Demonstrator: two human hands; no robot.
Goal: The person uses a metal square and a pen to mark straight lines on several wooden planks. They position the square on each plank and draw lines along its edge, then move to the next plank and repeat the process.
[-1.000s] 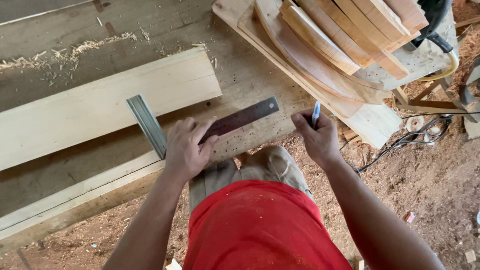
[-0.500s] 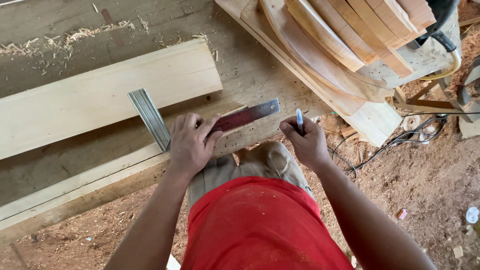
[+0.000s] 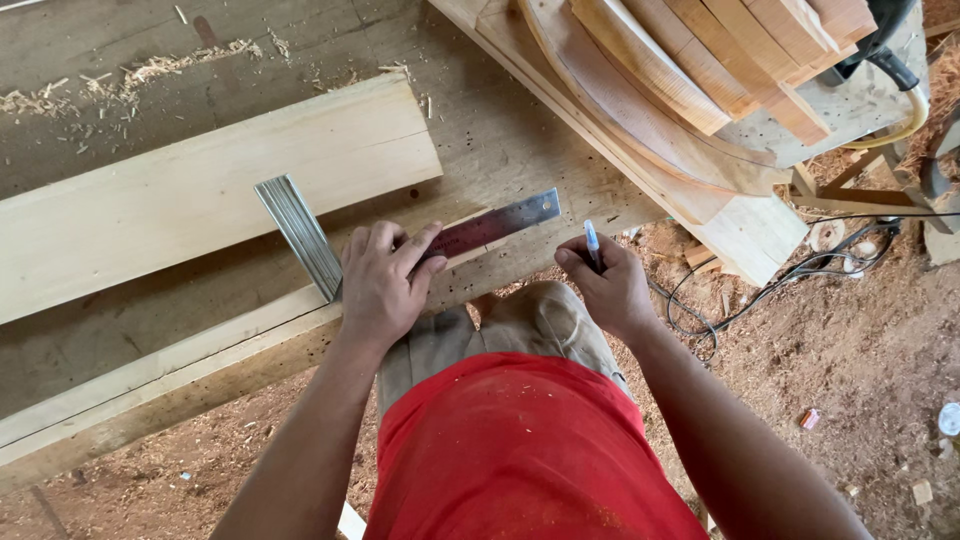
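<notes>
Square (image 3: 440,240) lies on the bench (image 3: 520,140) edge; my left hand (image 3: 380,285) presses flat on its blade, fingers spread, while my right hand (image 3: 605,285) pinches a pen (image 3: 592,243) just beside

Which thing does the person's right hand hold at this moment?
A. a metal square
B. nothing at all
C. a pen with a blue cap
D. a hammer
C: the right hand grips a slim pen with a blue cap at the edge of the workbench, while the left hand presses down on the metal square.
</notes>
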